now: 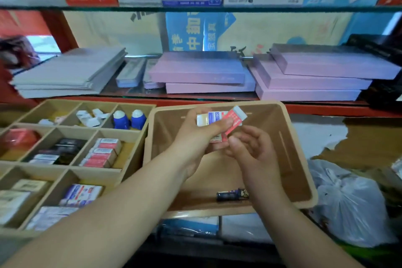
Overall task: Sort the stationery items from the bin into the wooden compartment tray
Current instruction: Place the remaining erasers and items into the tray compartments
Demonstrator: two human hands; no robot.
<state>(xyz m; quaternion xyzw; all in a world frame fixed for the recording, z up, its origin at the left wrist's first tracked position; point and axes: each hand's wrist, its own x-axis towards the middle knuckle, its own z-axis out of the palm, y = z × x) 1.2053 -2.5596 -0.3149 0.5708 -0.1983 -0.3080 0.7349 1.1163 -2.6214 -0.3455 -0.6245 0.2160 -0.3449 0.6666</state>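
Hands: left hand (196, 137) grips erasers (212, 118) over bin (291, 172); right hand (252, 150), curled, meets their lower end, hold unclear. The red eraser (237, 118) slants up-right. The tray (95, 169) lies left of bin, nearer left hand.

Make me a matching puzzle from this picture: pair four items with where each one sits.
1. blue-and-white rounded bottles
2. small dark oblong item
3. flat pink boxes
4. red-sleeved white eraser

A. glass shelf behind
B. gripped in the left hand
C. floor of the tan plastic bin
D. wooden tray's far right compartment

Pairs: 1-D, 2-C, 3-A, 4-B.
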